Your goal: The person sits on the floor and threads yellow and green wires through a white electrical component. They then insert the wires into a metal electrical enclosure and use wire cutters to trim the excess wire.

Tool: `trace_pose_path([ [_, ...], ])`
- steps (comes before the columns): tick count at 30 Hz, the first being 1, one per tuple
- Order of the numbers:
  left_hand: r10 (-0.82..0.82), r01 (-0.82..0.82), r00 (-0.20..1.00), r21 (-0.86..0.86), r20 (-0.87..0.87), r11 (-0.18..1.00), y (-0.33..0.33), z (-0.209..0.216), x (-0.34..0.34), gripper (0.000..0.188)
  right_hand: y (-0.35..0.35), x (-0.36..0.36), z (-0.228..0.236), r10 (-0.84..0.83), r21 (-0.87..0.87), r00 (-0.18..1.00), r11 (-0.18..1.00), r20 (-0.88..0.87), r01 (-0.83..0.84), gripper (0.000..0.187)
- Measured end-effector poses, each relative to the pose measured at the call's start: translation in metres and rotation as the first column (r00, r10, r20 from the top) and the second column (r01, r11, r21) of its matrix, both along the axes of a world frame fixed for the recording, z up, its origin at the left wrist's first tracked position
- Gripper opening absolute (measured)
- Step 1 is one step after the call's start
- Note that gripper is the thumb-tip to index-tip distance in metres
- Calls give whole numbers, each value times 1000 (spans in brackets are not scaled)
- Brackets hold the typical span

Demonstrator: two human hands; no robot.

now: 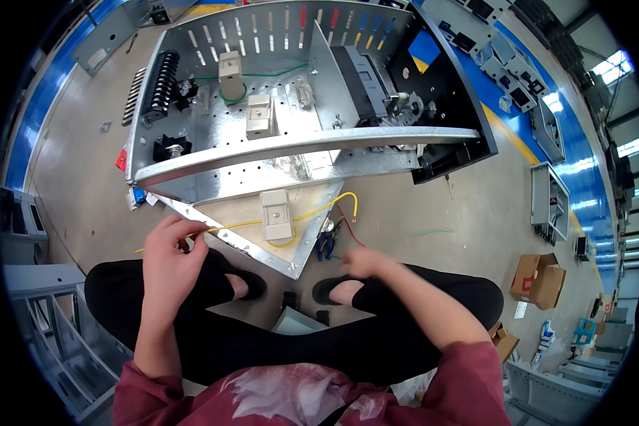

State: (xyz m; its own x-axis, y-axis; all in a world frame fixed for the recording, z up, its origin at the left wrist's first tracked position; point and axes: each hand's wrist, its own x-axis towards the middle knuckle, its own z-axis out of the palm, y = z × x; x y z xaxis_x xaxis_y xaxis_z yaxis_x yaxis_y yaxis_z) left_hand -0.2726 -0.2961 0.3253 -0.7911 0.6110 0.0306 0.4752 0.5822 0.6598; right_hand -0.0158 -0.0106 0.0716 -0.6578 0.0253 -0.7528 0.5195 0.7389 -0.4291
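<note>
My left hand (172, 257) pinches a yellow wire (238, 226) near its left end. The wire passes by a cream-coloured block (276, 214), loops below it, and runs right to a bent end with bare copper. This block stands on a triangular board with metal edging (295, 261). My right hand (362, 263) is curled and slightly blurred, just right of blue-handled pliers (325, 243); what its fingers hold, if anything, cannot be made out. A thin red wire (351, 231) reaches down towards that hand.
Beyond the board stands an open metal cabinet (305, 145) with two cream blocks (260, 116) and a green wire (273, 73) inside. A screwdriver (449, 186) lies right of it. An open cardboard box (538, 280) and metal housings (549, 202) stand further right.
</note>
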Motion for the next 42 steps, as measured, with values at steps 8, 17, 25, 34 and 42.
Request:
trace_pose_path([
  [8,29,-30,999,-11,-30,1000,5,-3,-7,14,-122,-29,-272,-327,192,740,833,-588,520,50],
  [17,-11,3,980,-43,-198,999,2,-7,-20,12,-94,-24,-203,-450,533,854,671,-260,516,64],
  [25,-110,103,987,-64,-119,993,9,-7,-33,15,-87,-64,-132,-385,432,918,816,-91,385,59],
  [34,-246,248,969,-58,31,967,2,-5,-28,16,-153,-67,41,-137,178,919,981,370,75,57],
  [42,-313,314,949,-73,32,947,-7,-11,-25,16,-207,-45,133,-243,17,926,966,-288,258,46],
])
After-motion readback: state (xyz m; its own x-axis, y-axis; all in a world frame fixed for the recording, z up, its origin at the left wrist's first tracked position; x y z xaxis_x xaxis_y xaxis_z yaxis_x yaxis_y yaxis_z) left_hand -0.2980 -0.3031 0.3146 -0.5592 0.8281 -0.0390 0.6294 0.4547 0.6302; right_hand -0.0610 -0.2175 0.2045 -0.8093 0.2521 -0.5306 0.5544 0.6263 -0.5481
